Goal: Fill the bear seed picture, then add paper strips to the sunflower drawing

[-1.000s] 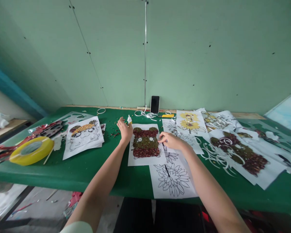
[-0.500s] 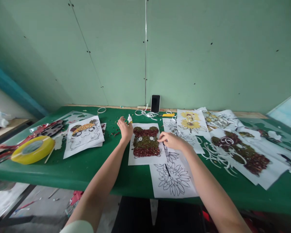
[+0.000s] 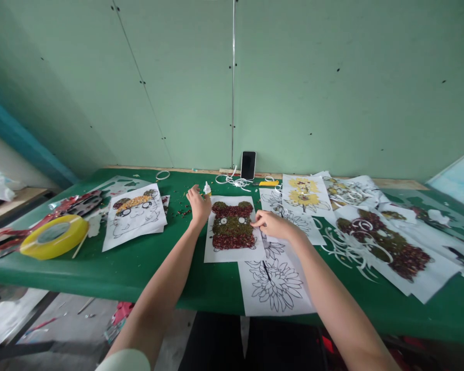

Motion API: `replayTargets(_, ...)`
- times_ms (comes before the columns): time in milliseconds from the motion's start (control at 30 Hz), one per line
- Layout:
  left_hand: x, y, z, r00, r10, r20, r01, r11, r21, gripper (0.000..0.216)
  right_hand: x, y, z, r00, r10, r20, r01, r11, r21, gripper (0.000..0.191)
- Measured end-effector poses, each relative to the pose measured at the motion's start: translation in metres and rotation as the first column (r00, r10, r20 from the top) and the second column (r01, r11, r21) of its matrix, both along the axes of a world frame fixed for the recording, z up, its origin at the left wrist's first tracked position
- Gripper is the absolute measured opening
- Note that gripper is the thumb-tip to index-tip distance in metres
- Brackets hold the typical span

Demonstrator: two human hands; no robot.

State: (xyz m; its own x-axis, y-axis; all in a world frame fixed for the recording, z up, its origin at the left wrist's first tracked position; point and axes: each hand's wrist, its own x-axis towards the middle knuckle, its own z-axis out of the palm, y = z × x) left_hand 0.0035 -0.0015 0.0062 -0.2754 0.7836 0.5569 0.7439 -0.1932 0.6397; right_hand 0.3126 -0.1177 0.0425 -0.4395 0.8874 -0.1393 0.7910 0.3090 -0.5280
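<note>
A sheet of paper with a bear-like picture (image 3: 234, 226) lies in front of me, covered in bands of dark red and green grain-like bits, with two white round eyes. My right hand (image 3: 272, 225) is at its right side, thumb and forefinger together at the edge of the green band; anything between the fingertips is too small to make out. Beyond the sheet's upper left corner, my left hand (image 3: 199, 205) rests with fingers bent but apart. A small white-tipped glue bottle (image 3: 208, 189) stands beside it, partly hidden by the hand.
Flower line drawings (image 3: 278, 286) lie under and right of the sheet. A phone (image 3: 248, 165) leans on the wall near a yellow cutter (image 3: 268, 183). Left are a roll of tape (image 3: 75, 234) and a hamster drawing (image 3: 135, 216); right, paper strips (image 3: 346, 247) and another bear picture (image 3: 394, 242).
My right fingertips have shifted very slightly along the picture's right edge. The left hand and the sheet stay in almost the same place; the view has tilted a little.
</note>
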Motion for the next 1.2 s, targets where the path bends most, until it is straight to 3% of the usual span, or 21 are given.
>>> replayTargets(233, -0.069, 0.000, 0.033, 0.968, 0.142, -0.207, -0.192, 0.950, -0.245, 0.030, -0.001, -0.001, -0.003, 0.999, 0.016, -0.052, -0.012, 0.996, 0.090, 0.050)
replayTargets(433, -0.119, 0.001, 0.038, 0.968, 0.038, -0.249, -0.167, 0.836, -0.522, 0.023, -0.008, -0.001, -0.006, 0.995, -0.025, -0.096, 0.044, 0.980, 0.196, 0.050)
replayTargets(600, -0.122, 0.002, 0.036, 0.963, 0.076, -0.258, -0.221, 0.769, -0.600, 0.025, -0.007, 0.001, -0.007, 0.997, -0.033, -0.073, 0.047, 0.979, 0.199, 0.047)
replayTargets(867, -0.114, 0.003, 0.034, 0.977, -0.033, -0.209, -0.103, 0.790, -0.604, 0.024, -0.007, 0.003, -0.009, 0.997, -0.040, -0.059, 0.051, 0.976, 0.212, 0.041)
replayTargets(1200, -0.111, 0.000, 0.037, 0.969, -0.085, -0.230, -0.077, 0.784, -0.616, 0.019, -0.004, 0.006, -0.015, 0.996, -0.042, -0.076, 0.057, 0.976, 0.210, 0.041)
